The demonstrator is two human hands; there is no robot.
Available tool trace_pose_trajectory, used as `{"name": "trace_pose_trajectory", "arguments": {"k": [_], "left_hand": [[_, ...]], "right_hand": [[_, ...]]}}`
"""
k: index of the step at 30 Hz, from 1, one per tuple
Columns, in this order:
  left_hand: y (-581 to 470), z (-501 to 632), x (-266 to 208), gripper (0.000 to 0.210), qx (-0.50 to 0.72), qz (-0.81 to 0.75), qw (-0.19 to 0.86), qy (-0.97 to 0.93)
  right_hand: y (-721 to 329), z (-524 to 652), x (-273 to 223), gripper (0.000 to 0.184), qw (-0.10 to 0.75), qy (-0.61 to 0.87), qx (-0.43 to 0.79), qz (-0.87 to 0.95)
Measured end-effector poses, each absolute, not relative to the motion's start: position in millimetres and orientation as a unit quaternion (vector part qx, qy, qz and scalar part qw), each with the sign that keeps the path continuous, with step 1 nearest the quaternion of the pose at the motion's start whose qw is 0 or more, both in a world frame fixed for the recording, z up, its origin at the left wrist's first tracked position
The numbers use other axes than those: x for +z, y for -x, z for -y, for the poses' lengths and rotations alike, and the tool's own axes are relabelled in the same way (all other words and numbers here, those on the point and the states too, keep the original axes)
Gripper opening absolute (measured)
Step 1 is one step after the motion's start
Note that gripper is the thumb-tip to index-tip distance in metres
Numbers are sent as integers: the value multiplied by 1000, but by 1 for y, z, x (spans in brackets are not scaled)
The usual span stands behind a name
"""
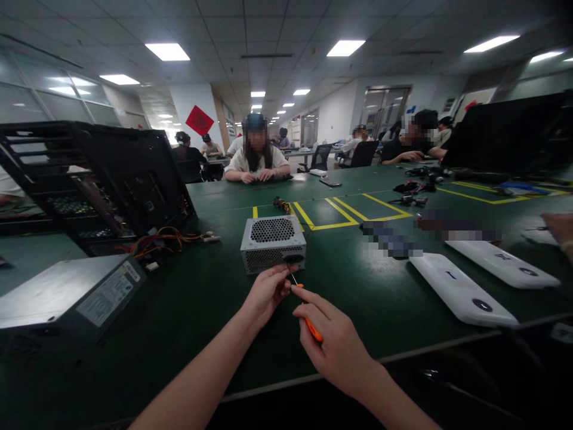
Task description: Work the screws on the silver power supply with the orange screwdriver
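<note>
A grey computer power supply with honeycomb vents stands on the green table in front of me. My right hand is wrapped round the orange handle of a screwdriver. The thin metal shaft points up and left, toward the lower front edge of the power supply, below its socket. My left hand is at that same edge, its fingers bent and drawn together beside the screwdriver tip. What those fingers pinch, if anything, is too small to make out. The exact spot of the tip is partly hidden by them.
A second power supply with a label lies at the left, before a black computer case with loose cables. White power banks lie at the right. Yellow tape marks the table. A person sits opposite.
</note>
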State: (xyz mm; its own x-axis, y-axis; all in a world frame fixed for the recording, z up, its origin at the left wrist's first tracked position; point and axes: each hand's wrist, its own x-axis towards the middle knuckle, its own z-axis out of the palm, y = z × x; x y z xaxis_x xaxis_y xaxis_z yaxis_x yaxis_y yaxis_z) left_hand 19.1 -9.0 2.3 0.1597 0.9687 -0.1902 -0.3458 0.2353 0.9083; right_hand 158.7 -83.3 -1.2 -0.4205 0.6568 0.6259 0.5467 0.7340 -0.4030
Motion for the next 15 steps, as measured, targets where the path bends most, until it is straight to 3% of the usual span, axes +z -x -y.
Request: {"name": "trace_pose_trajectory", "arguments": {"k": [2, 4, 7, 10, 12, 15], "left_hand": [[-16, 8, 0, 17, 474, -453, 630, -416], [-11, 8, 0, 14, 477, -508, 518, -496], [-1, 9, 4, 13, 507, -539, 198, -643], [3, 6, 10, 25, 426, -504, -61, -749], [2, 1, 12, 34, 349, -476, -150, -793], [1, -10, 9, 35, 294, -452, -202, -818]], "right_hand": [[-158, 84, -2, 23, 392, 362, 71, 843], [-158, 85, -3, 24, 389, 369, 73, 841], [-159, 84, -3, 22, 398, 370, 73, 837], [-158, 83, -4, 21, 413, 361, 66, 834], [-157, 83, -4, 20, 415, 360, 58, 833], [-156, 83, -5, 19, 410, 368, 44, 833]]}}
